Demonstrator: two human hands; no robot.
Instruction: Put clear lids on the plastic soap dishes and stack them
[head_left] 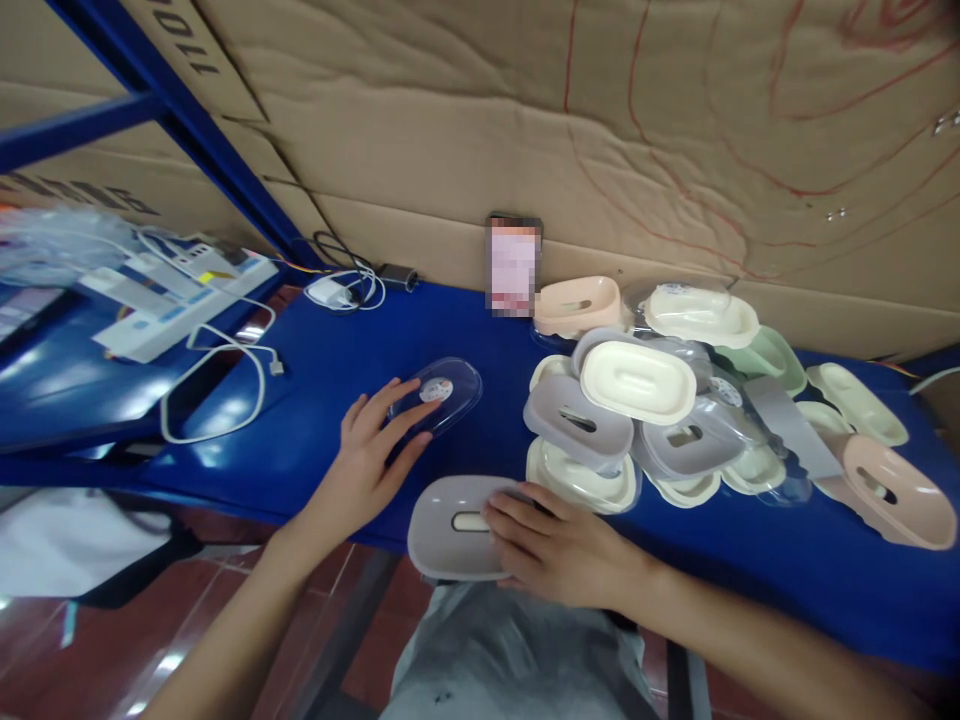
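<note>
Cardboard wall [480, 120] fills the top & back of view, w/ red scribbles at right. Blue frame bar [187, 130] runs diagonally across it at left.

Blue table [315, 420] spans the middle, glossy. At its left, a 2nd blue surface carries white boxes [172, 300] & clear bags [60, 235]. White cable [225, 390] loops over the gap between them; charger [330, 290] w/ cords sits near the wall. Blurred card [514, 265] stands upright against the cardboard.

Pile of dishes [660, 420] on the table's right half: oval plastic soap-dish parts, grey, cream, green & pink, stacked & overlapping, some tilted. A pink one [892, 490] lies at far right, another pink [577, 305] by the card.

Person's grey clothing [510, 650] shows at bottom centre, forearms coming in from both lower corners.

Grey dish [450, 545] w/ a slot in its middle sits at the near table edge, partly overhanging toward the person. Right hand [562, 550] lies on its right side, fingers [510, 515] flat across the top near the slot, thumb side under the rim; a loose hold on the dish, not a tight clamp.

Clear lid [446, 395] w/ a round sticker lies flat on the table, left of the pile & just beyond the grey dish, apart from it. Left hand [367, 460] rests w/ spread fingers on the lid's near-left end; hand open, pressing on the lid rather than closing round it.
</note>
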